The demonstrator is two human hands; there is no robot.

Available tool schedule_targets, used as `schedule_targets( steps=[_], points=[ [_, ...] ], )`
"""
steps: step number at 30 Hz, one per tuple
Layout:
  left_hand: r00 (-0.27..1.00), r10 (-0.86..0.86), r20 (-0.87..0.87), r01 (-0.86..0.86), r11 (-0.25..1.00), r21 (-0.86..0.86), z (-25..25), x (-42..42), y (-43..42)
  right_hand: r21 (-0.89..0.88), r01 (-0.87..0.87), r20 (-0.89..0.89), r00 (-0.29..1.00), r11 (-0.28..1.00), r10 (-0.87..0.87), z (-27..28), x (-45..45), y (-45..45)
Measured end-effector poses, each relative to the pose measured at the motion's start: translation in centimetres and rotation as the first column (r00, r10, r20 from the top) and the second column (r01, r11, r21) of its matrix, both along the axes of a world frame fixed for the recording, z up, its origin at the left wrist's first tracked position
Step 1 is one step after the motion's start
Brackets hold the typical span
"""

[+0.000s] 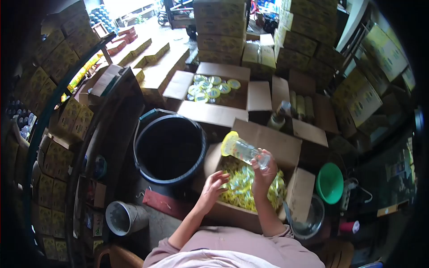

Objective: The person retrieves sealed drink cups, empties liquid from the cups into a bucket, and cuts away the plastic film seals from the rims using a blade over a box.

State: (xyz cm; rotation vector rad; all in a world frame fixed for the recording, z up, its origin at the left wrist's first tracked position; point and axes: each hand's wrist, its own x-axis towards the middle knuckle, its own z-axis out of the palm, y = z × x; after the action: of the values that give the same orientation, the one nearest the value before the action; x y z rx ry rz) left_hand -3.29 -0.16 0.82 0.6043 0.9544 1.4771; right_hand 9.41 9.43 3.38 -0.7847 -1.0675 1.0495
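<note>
My right hand [262, 172] is closed around the bottom end of a clear plastic cup [245, 151] with a wide yellow rim, tilted so the rim points up and left. Small printed marks show on the cup's side. My left hand [213, 186] is open, fingers apart and holding nothing, over the left part of an open cardboard box [279, 140]. A heap of yellow and clear plastic strips [250, 190] fills this box below both hands.
Beyond stands another open box [210, 111] with several round-lidded cups [213, 92]. A black bucket [170, 149] is at left, with a grey pail [127, 218] nearer. At right are a green basin [330, 183] and a bottle [278, 117]. Stacked cartons [220, 33] rise behind.
</note>
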Motion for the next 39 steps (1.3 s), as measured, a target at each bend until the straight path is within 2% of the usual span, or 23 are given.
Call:
schedule_targets(
  steps=[1,2,3,4,5,6,7,9,10,11,13,14,15,17,20,24,27,31,39],
  points=[
    [0.983,-0.076,0.165,0.081,0.996,-0.026,0.1,1.4,-0.2,0.034,0.016,0.034,0.999,0.999,-0.017,0.0,0.6,-2.0],
    [0.923,-0.122,0.366,0.12,0.992,0.027,-0.1,2.0,-0.4,0.101,-0.017,0.12,0.993,0.995,0.005,-0.3,1.6,-3.8],
    [0.819,-0.165,0.55,0.145,0.986,0.08,-0.3,2.4,-0.6,0.312,-0.01,0.252,0.965,0.95,-0.072,-1.1,2.6,-5.1],
    [0.791,-0.158,0.591,0.141,0.987,0.075,0.5,2.8,-1.0,0.392,-0.056,0.356,0.93,0.918,-0.095,-1.0,3.8,-6.9],
    [0.727,-0.22,0.651,0.232,0.97,0.069,0.9,2.9,-1.2,0.464,-0.116,0.455,0.882,0.878,-0.124,-0.9,4.9,-8.5],
    [0.751,-0.203,0.629,0.209,0.976,0.066,1.7,3.8,-1.8,0.529,-0.21,0.486,0.869,0.822,-0.091,-1.0,5.8,-9.5],
    [0.775,-0.188,0.603,0.185,0.98,0.068,2.1,4.7,-2.6,0.498,-0.35,0.584,0.812,0.793,-0.008,-2.1,7.1,-10.5],
    [0.831,-0.068,0.552,0.12,0.991,-0.059,0.2,5.8,-4.0,0.436,-0.528,0.797,0.603,0.728,-0.04,-1.4,9.9,-12.1],
    [0.856,-0.009,0.517,0.083,0.989,-0.12,-1.0,6.2,-4.7,0.4,-0.513,0.812,0.583,0.759,-0.033,-1.2,11.2,-12.8],
    [0.893,-0.003,0.45,0.067,0.99,-0.126,-2.1,6.1,-5.1,0.396,-0.421,0.78,0.623,0.816,-0.058,-1.4,12.5,-13.1],
    [0.95,0.014,0.312,0.027,0.991,-0.128,-3.9,6.2,-6.1,0.35,-0.085,0.823,0.503,0.933,-0.263,-3.2,15.6,-13.1],
    [0.952,0.114,0.283,-0.078,0.988,-0.137,-4.5,6.5,-6.3,0.34,0.091,0.827,0.444,0.936,-0.344,-4.5,17.3,-12.4],
    [0.973,0.14,0.181,-0.125,0.988,-0.094,-4.3,7.0,-6.6,0.326,0.263,0.834,0.373,0.908,-0.408,-5.8,19.0,-11.8],
    [0.978,0.207,-0.027,-0.206,0.978,0.014,-3.1,7.8,-6.3,0.195,0.393,0.922,0.24,0.899,-0.304,-7.8,22.3,-11.2],
    [0.946,0.236,-0.224,-0.225,0.972,0.072,-2.0,8.8,-5.9,-0.034,0.376,0.938,0.331,0.926,-0.1,-9.3,23.8,-11.0],
    [0.912,0.229,-0.341,-0.194,0.972,0.134,-1.8,10.1,-5.3,0.085,0.39,0.986,0.099,0.917,-0.133,-9.6,22.9,-10.8],
    [0.886,0.192,-0.423,-0.146,0.979,0.14,-1.6,10.4,-5.1,0.051,0.416,0.997,0.027,0.908,-0.069,-8.9,22.3,-10.7],
    [0.868,0.179,-0.464,-0.121,0.981,0.153,-1.6,10.5,-4.3,0.06,0.438,0.998,-0.012,0.897,-0.061,-8.0,21.9,-10.8],
    [0.854,0.17,-0.491,-0.088,0.979,0.186,-1.5,10.6,-3.9,0.092,0.416,0.994,0.017,0.905,-0.109,-8.5,22.1,-11.2]
  ],
)
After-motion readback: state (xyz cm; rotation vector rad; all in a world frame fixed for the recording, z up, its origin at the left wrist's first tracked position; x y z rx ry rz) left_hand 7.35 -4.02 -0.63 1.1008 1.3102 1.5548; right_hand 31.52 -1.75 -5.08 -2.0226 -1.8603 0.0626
